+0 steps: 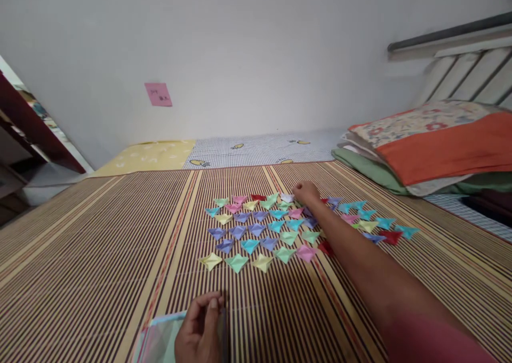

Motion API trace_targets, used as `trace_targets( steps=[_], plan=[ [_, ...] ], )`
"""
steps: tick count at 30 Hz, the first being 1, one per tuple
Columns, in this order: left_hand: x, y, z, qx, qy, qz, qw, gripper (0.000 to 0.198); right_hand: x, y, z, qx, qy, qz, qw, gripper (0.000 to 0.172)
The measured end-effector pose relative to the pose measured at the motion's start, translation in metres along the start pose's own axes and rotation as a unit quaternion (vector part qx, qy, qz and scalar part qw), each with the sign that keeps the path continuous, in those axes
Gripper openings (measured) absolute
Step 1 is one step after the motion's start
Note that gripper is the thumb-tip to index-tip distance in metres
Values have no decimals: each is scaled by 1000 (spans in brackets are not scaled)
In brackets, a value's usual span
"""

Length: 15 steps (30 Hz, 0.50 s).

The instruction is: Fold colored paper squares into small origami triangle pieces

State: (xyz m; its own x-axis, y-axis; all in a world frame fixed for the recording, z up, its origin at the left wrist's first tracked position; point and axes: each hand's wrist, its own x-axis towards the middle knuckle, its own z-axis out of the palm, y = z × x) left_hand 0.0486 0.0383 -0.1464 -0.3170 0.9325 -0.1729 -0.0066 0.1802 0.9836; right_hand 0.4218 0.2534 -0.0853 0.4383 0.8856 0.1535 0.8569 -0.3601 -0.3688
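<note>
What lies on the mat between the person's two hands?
In the head view, rows of coloured folded papers fill the stretch from the right hand toward the left hand; nearest the left hand the striped mat is bare.

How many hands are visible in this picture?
2. The right hand rests among the far folded paper pieces; the left hand is at the bottom edge, touching a pale blue sheet.

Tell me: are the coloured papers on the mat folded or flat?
Folded: the papers show creases and pointed, raised shapes.
</note>
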Motion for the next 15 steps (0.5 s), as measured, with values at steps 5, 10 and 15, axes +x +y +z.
trace_targets(
  steps=[5, 10, 15],
  plan=[
    [1, -7, -1, -1, -7, 5, 1000, 58, -5, -20, -12, 108, 37, -49, 992, 31],
    [-7, -4, 5, 5, -1, 75, 997, 45, -56, -39, -37, 231, 61, -135, 962, 14],
    [-24, 11, 11, 32, 41, 302, 952, 18, -189, -25, -50, 311, 38, -176, 933, 21]
  ],
)
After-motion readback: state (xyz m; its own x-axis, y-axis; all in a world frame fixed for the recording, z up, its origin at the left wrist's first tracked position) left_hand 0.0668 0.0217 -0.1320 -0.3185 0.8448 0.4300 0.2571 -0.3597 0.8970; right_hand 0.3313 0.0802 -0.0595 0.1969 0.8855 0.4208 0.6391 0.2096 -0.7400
